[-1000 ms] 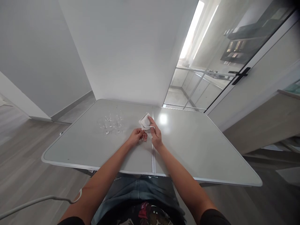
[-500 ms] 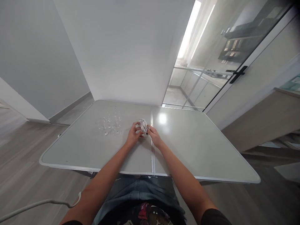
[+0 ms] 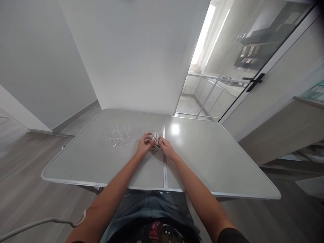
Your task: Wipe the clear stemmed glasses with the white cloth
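Observation:
Near the middle of the table, both hands meet around a small clear, glass-like vessel [image 3: 149, 137] and a crumpled white cloth-like bundle [image 3: 156, 136]. My left hand [image 3: 144, 145] curls around the clear vessel from the left, its thumb toward the white bundle. From the right, my right hand [image 3: 165, 146] pinches the white bundle between thumb and fingers. The palms and parts of the vessel are hidden. Several clear, glass-like pieces [image 3: 118, 137] stand or lie in a cluster left of my hands; their exact shape is hard to make out.
The pale grey folding table [image 3: 207, 158] has a metal seam [image 3: 165, 168] down its middle, just beside my right hand. A white wall [image 3: 134, 67] rises behind it. A glass door with a black handle [image 3: 255, 82] stands at right, and a pale cable [image 3: 50, 220] crosses at lower left.
The white bundle has shifted and bunched up between my fingers, and the clear vessel has turned a little. Both hands stay in nearly the same place; the view has tilted slightly.

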A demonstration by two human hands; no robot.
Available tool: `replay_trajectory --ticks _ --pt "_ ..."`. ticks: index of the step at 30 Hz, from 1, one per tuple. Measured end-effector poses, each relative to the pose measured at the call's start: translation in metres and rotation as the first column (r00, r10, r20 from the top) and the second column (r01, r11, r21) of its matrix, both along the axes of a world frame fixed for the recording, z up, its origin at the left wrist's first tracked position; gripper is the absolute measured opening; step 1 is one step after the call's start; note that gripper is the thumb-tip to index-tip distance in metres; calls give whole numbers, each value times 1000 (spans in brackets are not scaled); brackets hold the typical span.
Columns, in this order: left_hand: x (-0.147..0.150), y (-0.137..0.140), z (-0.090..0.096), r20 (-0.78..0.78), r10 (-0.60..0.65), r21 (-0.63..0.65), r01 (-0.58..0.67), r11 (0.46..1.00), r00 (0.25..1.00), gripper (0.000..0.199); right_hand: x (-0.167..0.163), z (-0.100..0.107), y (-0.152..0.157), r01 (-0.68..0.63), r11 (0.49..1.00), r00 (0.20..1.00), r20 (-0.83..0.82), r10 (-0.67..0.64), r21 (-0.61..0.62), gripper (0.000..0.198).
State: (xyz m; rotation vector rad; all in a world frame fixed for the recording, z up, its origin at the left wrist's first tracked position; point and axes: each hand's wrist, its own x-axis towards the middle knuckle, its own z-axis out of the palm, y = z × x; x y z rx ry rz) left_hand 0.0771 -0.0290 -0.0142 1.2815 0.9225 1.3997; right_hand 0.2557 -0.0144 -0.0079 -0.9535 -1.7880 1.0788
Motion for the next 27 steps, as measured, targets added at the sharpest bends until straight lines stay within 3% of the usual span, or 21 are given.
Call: replay_trajectory --ticks 6,10,12,14,16,18,20,23,25,27 --pt "-3 -2 4 169 -20 3 20 1000 985 61 4 6 -1 19 995 987 -156 -34 -97 38" --pt "-3 0 2 183 -35 18 32 999 983 62 9 14 -2 266 958 868 -406 -287 -108 40" --pt "-3 1 -1 174 -44 20 41 999 984 65 12 16 -4 318 945 858 -401 -321 -76 45" --pt "-2 2 -3 161 -46 28 42 999 986 68 13 17 -6 203 975 932 -288 -220 -88 43" --pt "-3 2 -5 137 -34 45 28 999 990 70 11 16 -8 48 982 972 -220 -88 -182 43" --pt "-4 2 -5 113 -21 65 14 998 993 70 8 14 -9 -40 961 966 -258 -33 -272 46" --pt "-5 1 -2 97 -41 88 32 996 994 70 7 11 -8 -37 948 942 -328 -72 -315 46" --pt "-3 -1 2 70 -134 134 124 983 989 69 9 10 -1 142 943 886 -387 -257 -302 49" --pt "-1 -2 3 49 -200 142 191 971 979 68 13 10 4 325 908 808 -421 -412 -265 52" --pt "1 -2 2 31 -240 128 234 964 970 67 16 11 6 425 878 761 -440 -477 -218 52"
